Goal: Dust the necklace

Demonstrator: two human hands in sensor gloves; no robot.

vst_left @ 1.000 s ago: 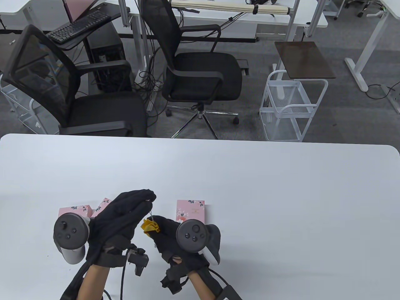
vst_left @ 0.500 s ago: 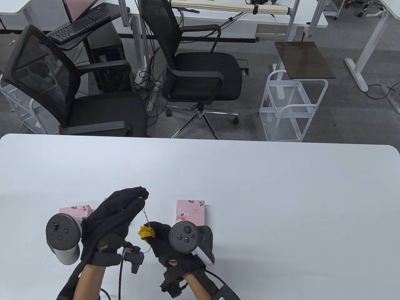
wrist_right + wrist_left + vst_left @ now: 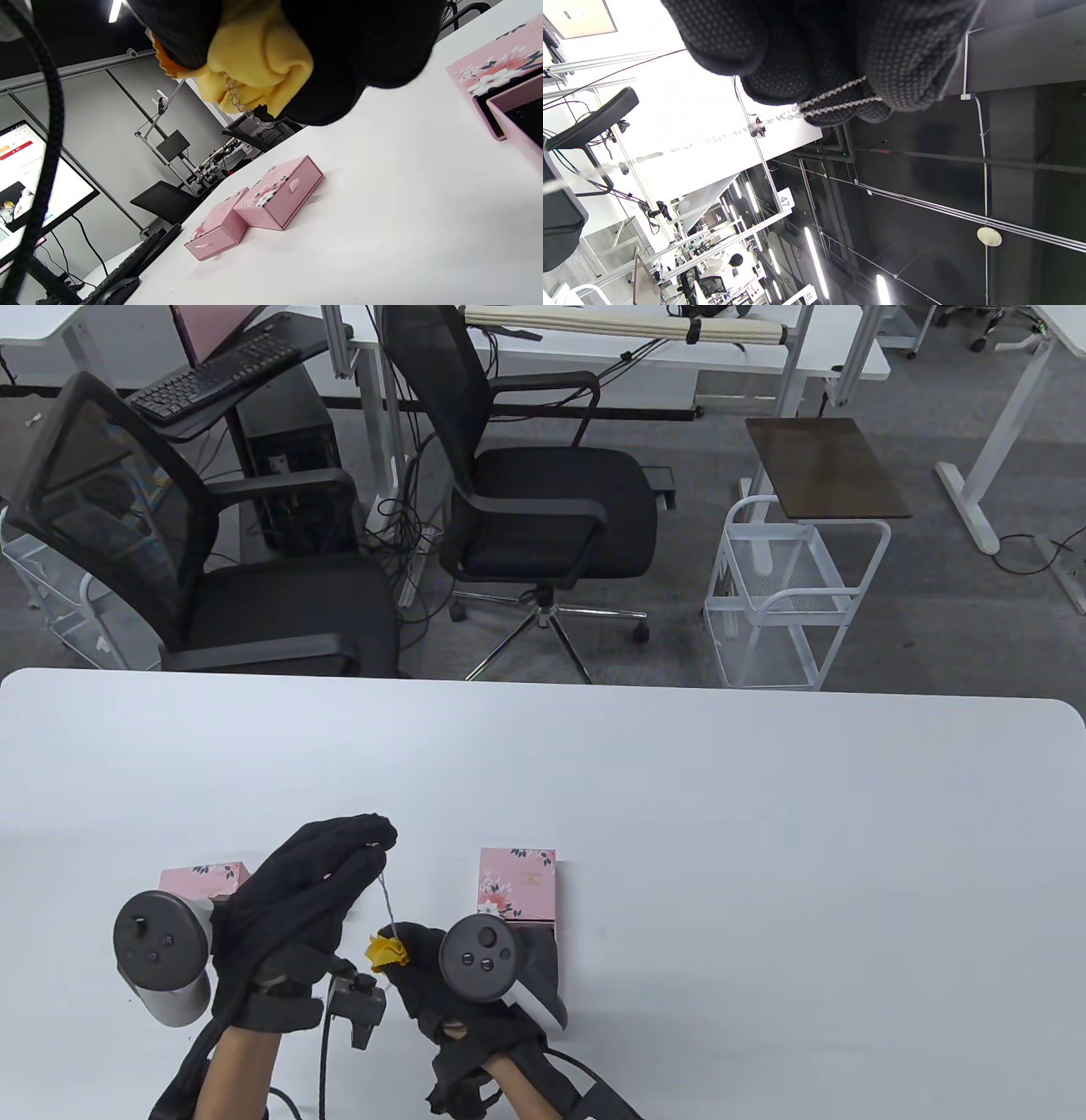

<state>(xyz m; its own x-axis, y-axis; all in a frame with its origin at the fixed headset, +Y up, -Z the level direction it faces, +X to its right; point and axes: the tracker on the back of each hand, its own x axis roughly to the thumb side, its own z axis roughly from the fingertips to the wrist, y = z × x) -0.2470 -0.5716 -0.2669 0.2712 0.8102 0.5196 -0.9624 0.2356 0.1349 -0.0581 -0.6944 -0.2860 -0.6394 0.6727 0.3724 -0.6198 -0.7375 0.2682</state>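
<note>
The left hand (image 3: 301, 891) is raised above the tabletop (image 3: 679, 814), and its fingers (image 3: 903, 51) pinch the top of the necklace (image 3: 386, 891), a thin silver chain; in the left wrist view 2 strands of it cross between the gloved fingertips. From that pinch the chain runs down and toward the person into the right hand (image 3: 424, 976). Holding it high and taut like this looks meant to keep the chain straight, so the cloth has a firm line to slide along instead of bunching the links.

The right hand's fingers (image 3: 360, 51) are curled round a small yellow cloth (image 3: 386, 952), folded over the chain. The right wrist view shows the links entering the fold of the cloth (image 3: 254, 55), so the fabric wraps the chain on both sides rather than touching only 1 face. I judge this to be mid-stroke in the dusting, with the cloth low on the visible span; how much chain hangs below the cloth cannot be seen.

On the tabletop near the hands lie pink floral jewellery boxes: 1 just beyond the right hand (image 3: 517, 882), and 2 small drawer-style ones side by side under the left hand (image 3: 254, 207), close enough for putting the necklace away. The necklace itself touches none of them.
</note>
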